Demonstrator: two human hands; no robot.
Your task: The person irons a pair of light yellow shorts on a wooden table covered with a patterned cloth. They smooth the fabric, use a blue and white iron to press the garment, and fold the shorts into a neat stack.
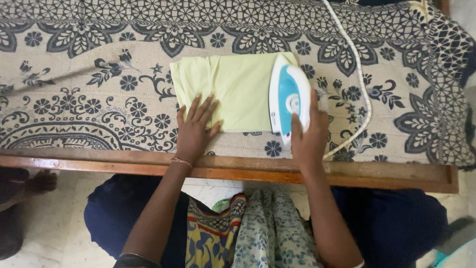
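A folded pale yellow-green cloth point(233, 89) lies flat on a patterned cream and dark blue cover point(99, 89). My left hand point(195, 128) presses flat on the cloth's near left corner, fingers spread. My right hand point(308, 133) grips the handle of a white and turquoise electric iron point(288, 97), which rests on the cloth's right edge. The iron's white cord point(358, 74) runs from behind my right hand up toward the far edge.
The cover lies over a low wooden table whose brown front edge point(377, 173) runs across the view. Patterned fabrics point(248, 228) rest in my lap below it. A bare foot point(42, 181) shows at the left on the pale floor.
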